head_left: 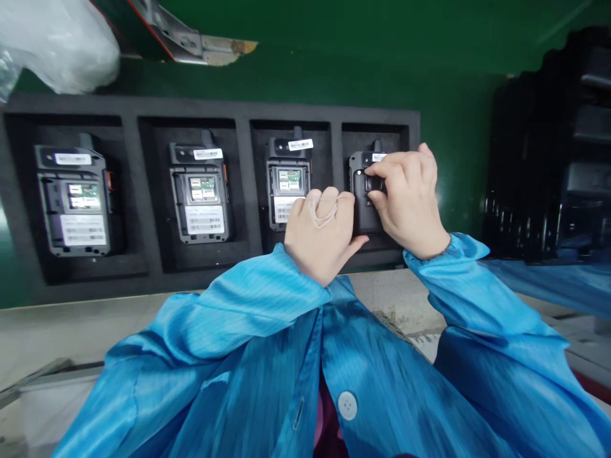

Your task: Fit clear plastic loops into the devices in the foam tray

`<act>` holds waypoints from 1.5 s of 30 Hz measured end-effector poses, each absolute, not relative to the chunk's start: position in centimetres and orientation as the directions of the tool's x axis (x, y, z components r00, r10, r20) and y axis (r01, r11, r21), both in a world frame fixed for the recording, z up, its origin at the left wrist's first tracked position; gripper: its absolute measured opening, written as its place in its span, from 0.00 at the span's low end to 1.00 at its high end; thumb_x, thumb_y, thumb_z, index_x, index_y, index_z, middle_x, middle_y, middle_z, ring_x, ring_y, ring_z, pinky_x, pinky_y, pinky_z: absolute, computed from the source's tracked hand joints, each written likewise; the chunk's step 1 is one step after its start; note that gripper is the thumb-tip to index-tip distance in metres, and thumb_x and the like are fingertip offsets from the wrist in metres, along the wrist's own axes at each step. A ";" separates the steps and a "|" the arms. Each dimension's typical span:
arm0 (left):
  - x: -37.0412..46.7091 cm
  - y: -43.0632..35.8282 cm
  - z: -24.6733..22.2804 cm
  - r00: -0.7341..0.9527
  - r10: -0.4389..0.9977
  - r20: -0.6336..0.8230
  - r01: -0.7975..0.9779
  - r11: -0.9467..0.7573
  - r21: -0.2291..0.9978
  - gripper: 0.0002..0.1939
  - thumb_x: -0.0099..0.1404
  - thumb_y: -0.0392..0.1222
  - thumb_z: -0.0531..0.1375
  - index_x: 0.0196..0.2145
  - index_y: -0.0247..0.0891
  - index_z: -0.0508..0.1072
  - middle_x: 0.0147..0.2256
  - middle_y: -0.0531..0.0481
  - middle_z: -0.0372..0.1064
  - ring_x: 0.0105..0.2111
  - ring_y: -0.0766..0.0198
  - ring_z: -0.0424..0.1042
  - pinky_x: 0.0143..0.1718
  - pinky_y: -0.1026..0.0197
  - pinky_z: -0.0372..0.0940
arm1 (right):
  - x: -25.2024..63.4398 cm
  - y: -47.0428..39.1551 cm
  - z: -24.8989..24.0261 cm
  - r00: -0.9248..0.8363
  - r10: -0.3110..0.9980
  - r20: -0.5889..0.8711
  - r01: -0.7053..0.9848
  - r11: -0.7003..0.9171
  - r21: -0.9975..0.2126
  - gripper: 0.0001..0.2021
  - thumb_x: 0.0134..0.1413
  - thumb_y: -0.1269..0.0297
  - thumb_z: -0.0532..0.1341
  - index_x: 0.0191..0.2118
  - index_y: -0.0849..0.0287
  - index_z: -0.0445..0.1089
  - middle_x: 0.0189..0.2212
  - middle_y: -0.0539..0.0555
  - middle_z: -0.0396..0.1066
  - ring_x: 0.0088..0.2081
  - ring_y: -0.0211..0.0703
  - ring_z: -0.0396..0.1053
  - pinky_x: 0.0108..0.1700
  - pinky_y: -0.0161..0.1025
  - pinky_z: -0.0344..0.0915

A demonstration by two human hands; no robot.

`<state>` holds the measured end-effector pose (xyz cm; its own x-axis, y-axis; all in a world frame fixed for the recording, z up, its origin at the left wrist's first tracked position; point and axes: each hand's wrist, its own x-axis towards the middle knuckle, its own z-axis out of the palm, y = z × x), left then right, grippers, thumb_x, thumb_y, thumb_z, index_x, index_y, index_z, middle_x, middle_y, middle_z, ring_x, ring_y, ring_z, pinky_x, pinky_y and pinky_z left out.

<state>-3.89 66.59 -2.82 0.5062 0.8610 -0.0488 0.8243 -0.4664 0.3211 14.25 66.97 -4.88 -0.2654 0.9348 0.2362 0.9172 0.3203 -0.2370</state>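
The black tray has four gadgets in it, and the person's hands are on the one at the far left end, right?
Not quite. The black tray does hold four gadgets, but the head view shows the left hand and right hand on the gadget at the far right end. The far-left gadget lies untouched in its own compartment.

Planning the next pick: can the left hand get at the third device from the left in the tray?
Probably yes: the left hand rests just below that device, which lies uncovered in its tray pocket; the right hand is busy on the neighbouring device.

Green belt (334, 70) open above foam tray (243, 108); black stack (548, 146) blocks right; tray walls hem each device (200, 191)
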 end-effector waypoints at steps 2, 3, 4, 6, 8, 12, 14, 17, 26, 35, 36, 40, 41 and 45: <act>-4.0 66.6 -2.8 0.523 0.851 -0.040 0.812 -0.484 0.328 0.28 0.61 0.51 0.63 0.55 0.35 0.65 0.46 0.41 0.66 0.47 0.48 0.63 0.45 0.50 0.59 | 14.1 66.8 -4.8 -0.261 0.934 0.242 0.923 0.315 -0.220 0.15 0.64 0.59 0.51 0.54 0.53 0.62 0.48 0.58 0.64 0.55 0.57 0.60 0.65 0.67 0.46; -4.1 66.6 -2.8 0.539 0.842 -0.032 0.801 -0.500 0.330 0.31 0.62 0.51 0.62 0.58 0.36 0.62 0.47 0.41 0.66 0.47 0.49 0.63 0.45 0.50 0.59 | 14.0 66.7 -4.8 -0.258 0.934 0.249 0.926 0.313 -0.214 0.15 0.63 0.60 0.51 0.54 0.54 0.62 0.46 0.58 0.64 0.55 0.56 0.60 0.65 0.66 0.46; -4.2 66.6 -2.8 0.555 0.832 -0.025 0.790 -0.517 0.330 0.33 0.63 0.51 0.61 0.61 0.37 0.59 0.48 0.41 0.65 0.47 0.49 0.62 0.45 0.50 0.59 | 13.9 66.6 -4.8 -0.252 0.934 0.255 0.927 0.308 -0.213 0.15 0.63 0.60 0.51 0.54 0.54 0.62 0.45 0.58 0.64 0.55 0.55 0.59 0.66 0.65 0.46; -4.4 66.7 -2.8 0.574 0.818 -0.028 0.780 -0.536 0.323 0.35 0.64 0.51 0.60 0.64 0.38 0.55 0.49 0.40 0.64 0.48 0.49 0.62 0.45 0.50 0.59 | 13.7 66.3 -4.8 -0.233 0.938 0.258 0.929 0.293 -0.227 0.16 0.63 0.62 0.51 0.55 0.53 0.62 0.45 0.57 0.63 0.55 0.54 0.59 0.67 0.64 0.44; -4.4 66.8 -2.8 0.585 0.810 -0.041 0.778 -0.546 0.311 0.36 0.63 0.51 0.61 0.64 0.38 0.56 0.49 0.40 0.64 0.48 0.49 0.62 0.44 0.50 0.59 | 13.4 66.0 -4.8 -0.215 0.943 0.254 0.933 0.275 -0.231 0.16 0.63 0.64 0.50 0.55 0.51 0.61 0.45 0.56 0.63 0.55 0.53 0.59 0.67 0.64 0.42; -4.0 67.0 -2.5 0.606 0.794 -0.046 0.771 -0.572 0.280 0.36 0.62 0.50 0.62 0.64 0.36 0.57 0.47 0.40 0.65 0.47 0.48 0.63 0.43 0.51 0.60 | 13.2 66.0 -5.1 -0.191 0.948 0.253 0.954 0.240 -0.177 0.15 0.62 0.64 0.51 0.54 0.53 0.63 0.45 0.55 0.64 0.54 0.52 0.59 0.67 0.64 0.41; -3.9 67.1 -2.4 0.609 0.792 -0.043 0.771 -0.578 0.267 0.36 0.62 0.50 0.63 0.63 0.34 0.58 0.47 0.39 0.66 0.47 0.48 0.63 0.44 0.51 0.60 | 13.6 66.1 -4.9 -0.196 0.954 0.227 0.945 0.246 -0.217 0.16 0.62 0.65 0.51 0.54 0.53 0.63 0.47 0.55 0.65 0.55 0.52 0.59 0.67 0.63 0.43; -3.9 67.1 -2.3 0.622 0.782 -0.043 0.765 -0.594 0.248 0.38 0.62 0.51 0.63 0.64 0.33 0.57 0.46 0.39 0.67 0.47 0.48 0.64 0.43 0.51 0.61 | 15.1 65.6 -3.7 -0.195 0.944 0.264 0.885 0.286 -0.367 0.19 0.63 0.66 0.50 0.59 0.53 0.60 0.54 0.55 0.65 0.61 0.51 0.55 0.66 0.57 0.50; -3.4 67.7 -1.4 0.646 0.762 -0.038 0.757 -0.633 0.163 0.44 0.58 0.56 0.65 0.64 0.32 0.56 0.47 0.37 0.67 0.47 0.46 0.65 0.46 0.51 0.61 | 16.8 61.7 -1.2 -0.138 0.964 0.226 0.955 0.191 -0.228 0.23 0.59 0.75 0.50 0.55 0.48 0.68 0.59 0.46 0.63 0.65 0.51 0.50 0.64 0.60 0.50; -2.9 67.8 -1.6 0.678 0.730 -0.089 0.735 -0.675 0.059 0.41 0.61 0.54 0.61 0.65 0.28 0.55 0.48 0.36 0.68 0.47 0.46 0.67 0.45 0.52 0.61 | 14.6 61.4 -3.3 -0.131 0.979 0.158 0.956 0.167 -0.241 0.22 0.58 0.76 0.51 0.54 0.53 0.70 0.58 0.49 0.66 0.64 0.53 0.53 0.66 0.61 0.44; -2.8 67.9 -1.7 0.685 0.723 -0.091 0.728 -0.684 0.047 0.41 0.62 0.53 0.61 0.65 0.27 0.54 0.48 0.35 0.68 0.47 0.46 0.67 0.45 0.52 0.61 | 14.6 61.4 -3.3 -0.128 0.981 0.147 0.952 0.163 -0.260 0.22 0.58 0.76 0.51 0.54 0.53 0.71 0.58 0.49 0.66 0.64 0.53 0.53 0.67 0.61 0.44; -2.0 68.2 -1.8 0.672 0.738 -0.065 0.739 -0.673 -0.005 0.40 0.60 0.56 0.60 0.61 0.23 0.58 0.47 0.31 0.69 0.45 0.42 0.67 0.43 0.49 0.63 | 15.5 61.7 -2.2 -0.144 0.984 0.108 0.925 0.173 -0.340 0.22 0.59 0.73 0.51 0.55 0.50 0.71 0.59 0.47 0.64 0.65 0.52 0.52 0.65 0.59 0.48; -1.6 68.4 -1.7 0.667 0.743 -0.049 0.744 -0.668 -0.009 0.40 0.60 0.56 0.60 0.60 0.23 0.59 0.47 0.30 0.69 0.45 0.41 0.67 0.42 0.48 0.63 | 16.3 61.7 -1.6 -0.131 0.983 0.132 0.922 0.170 -0.349 0.22 0.60 0.72 0.50 0.55 0.50 0.70 0.59 0.47 0.64 0.64 0.50 0.53 0.65 0.57 0.50; -0.1 68.7 -0.9 0.757 0.650 -0.058 0.648 -0.760 -0.057 0.42 0.61 0.55 0.60 0.66 0.33 0.52 0.46 0.33 0.69 0.43 0.43 0.68 0.40 0.50 0.64 | 22.4 61.2 1.3 0.137 0.950 0.280 0.942 -0.037 -0.334 0.19 0.62 0.68 0.51 0.55 0.56 0.69 0.55 0.50 0.67 0.58 0.43 0.61 0.63 0.43 0.56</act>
